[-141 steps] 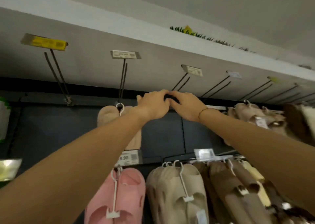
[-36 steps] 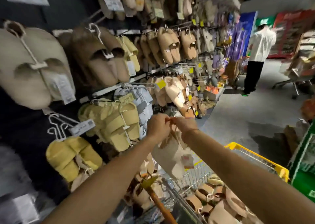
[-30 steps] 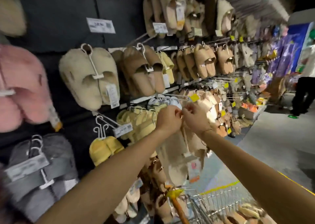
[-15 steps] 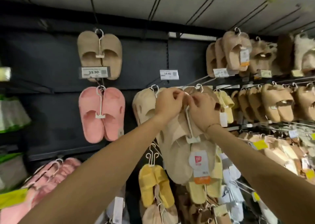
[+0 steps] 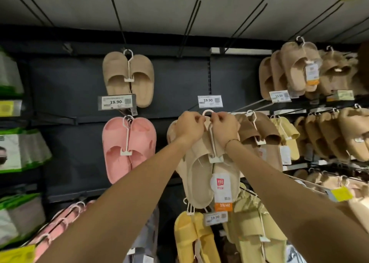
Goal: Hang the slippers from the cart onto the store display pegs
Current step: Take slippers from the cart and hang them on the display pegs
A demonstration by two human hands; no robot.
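Note:
A pair of beige slippers (image 5: 201, 178) hangs from a white plastic hanger (image 5: 212, 142), with a white and orange tag on the right slipper. My left hand (image 5: 189, 129) and my right hand (image 5: 225, 129) both pinch the hanger's hook (image 5: 207, 112) at its top, held up in front of the dark display wall just under a 19.90 price label (image 5: 209, 101). Whether the hook sits on a peg is hidden by my fingers. The cart is out of view.
A tan pair (image 5: 128, 76) and a pink pair (image 5: 128, 146) hang to the left. Brown slippers (image 5: 257, 130) and several beige pairs fill the pegs to the right, yellow pairs (image 5: 191, 236) hang below. Bare black pegs (image 5: 191, 20) jut from the top rail.
My view has swung from the cart and aisle up to the display wall. Both hands lifted the beige pair higher, level with the middle row under the price label.

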